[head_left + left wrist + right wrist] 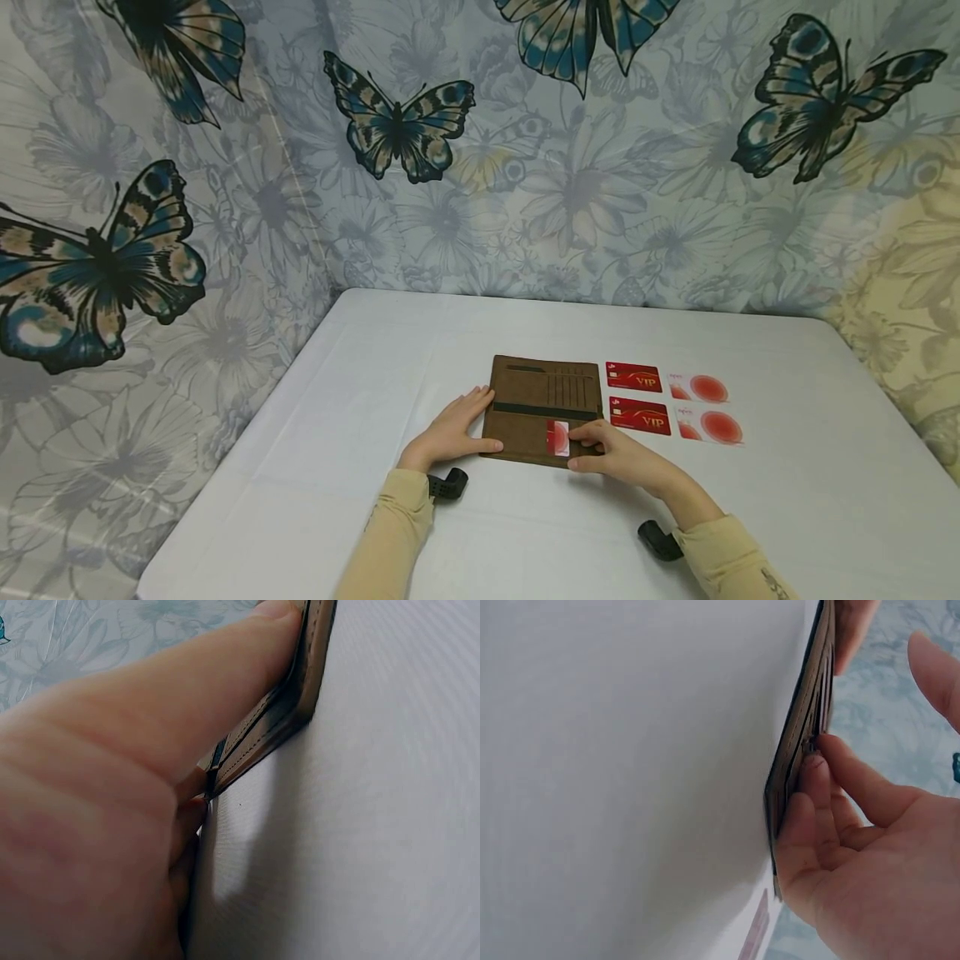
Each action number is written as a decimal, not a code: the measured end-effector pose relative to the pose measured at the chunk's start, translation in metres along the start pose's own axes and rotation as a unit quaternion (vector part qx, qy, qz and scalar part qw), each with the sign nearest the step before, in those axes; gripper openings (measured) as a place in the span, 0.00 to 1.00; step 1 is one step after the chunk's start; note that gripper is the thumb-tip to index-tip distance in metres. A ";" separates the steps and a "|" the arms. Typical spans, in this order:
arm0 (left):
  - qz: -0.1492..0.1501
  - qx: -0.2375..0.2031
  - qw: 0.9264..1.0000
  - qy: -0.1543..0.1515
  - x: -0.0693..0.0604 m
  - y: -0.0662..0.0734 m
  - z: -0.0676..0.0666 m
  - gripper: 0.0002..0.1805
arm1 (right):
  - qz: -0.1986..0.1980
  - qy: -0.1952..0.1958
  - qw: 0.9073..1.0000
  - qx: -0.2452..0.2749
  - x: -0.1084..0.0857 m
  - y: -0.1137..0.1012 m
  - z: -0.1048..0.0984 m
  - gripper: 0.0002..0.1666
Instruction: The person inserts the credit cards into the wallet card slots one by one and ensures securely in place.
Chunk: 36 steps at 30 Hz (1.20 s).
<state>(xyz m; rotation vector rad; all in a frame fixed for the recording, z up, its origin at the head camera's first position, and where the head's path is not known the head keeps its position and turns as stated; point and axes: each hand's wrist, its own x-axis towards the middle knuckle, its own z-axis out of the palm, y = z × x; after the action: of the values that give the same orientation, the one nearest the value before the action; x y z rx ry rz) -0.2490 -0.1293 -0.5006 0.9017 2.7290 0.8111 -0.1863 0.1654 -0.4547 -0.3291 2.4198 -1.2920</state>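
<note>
An unfolded brown wallet (525, 385) lies on the white table, with slots in its far half. From its near half a red and white card (557, 438) shows at the right. Beside the wallet's left edge lies my left hand (450, 429), fingers extended, its thumb on the near left corner; the left wrist view shows this hand (97, 795) by the wallet's edge (311, 682). My right hand (622, 454) pinches the card's right edge with its fingertips. In the right wrist view, bent fingers of that hand (870, 847) meet at the wallet (799, 742), mostly covering the card.
To the wallet's right are two red VIP cards (633, 377) and two pale cards with red circles (708, 388), in two rows. Black wrist devices (660, 540) sit by both sleeves. Butterfly-patterned fabric (450, 225) stands behind the table (300, 500).
</note>
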 end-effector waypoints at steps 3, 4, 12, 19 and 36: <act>-0.001 0.000 1.000 0.000 0.000 0.000 -0.001 0.49 | 0.001 -0.001 1.000 0.004 0.001 -0.002 0.001 0.32; -0.001 -0.001 1.000 0.000 0.000 0.000 -0.001 0.49 | 0.001 -0.002 1.000 0.005 0.002 -0.002 0.002 0.32; -0.002 -0.004 1.000 -0.001 0.000 -0.001 0.000 0.49 | -0.006 -0.008 1.000 0.008 0.003 -0.006 0.004 0.32; 0.004 -0.002 1.000 0.003 0.001 -0.002 0.000 0.50 | -0.015 -0.010 1.000 0.010 0.004 -0.005 0.004 0.31; 0.000 -0.011 1.000 0.001 -0.001 0.000 0.000 0.50 | -0.017 -0.002 1.000 0.022 -0.001 0.008 -0.012 0.28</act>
<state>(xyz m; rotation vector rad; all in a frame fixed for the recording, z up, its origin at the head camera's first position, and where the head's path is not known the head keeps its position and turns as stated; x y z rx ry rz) -0.2484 -0.1295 -0.5009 0.8958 2.7157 0.8401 -0.1907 0.1792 -0.4545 -0.3604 2.3895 -1.3552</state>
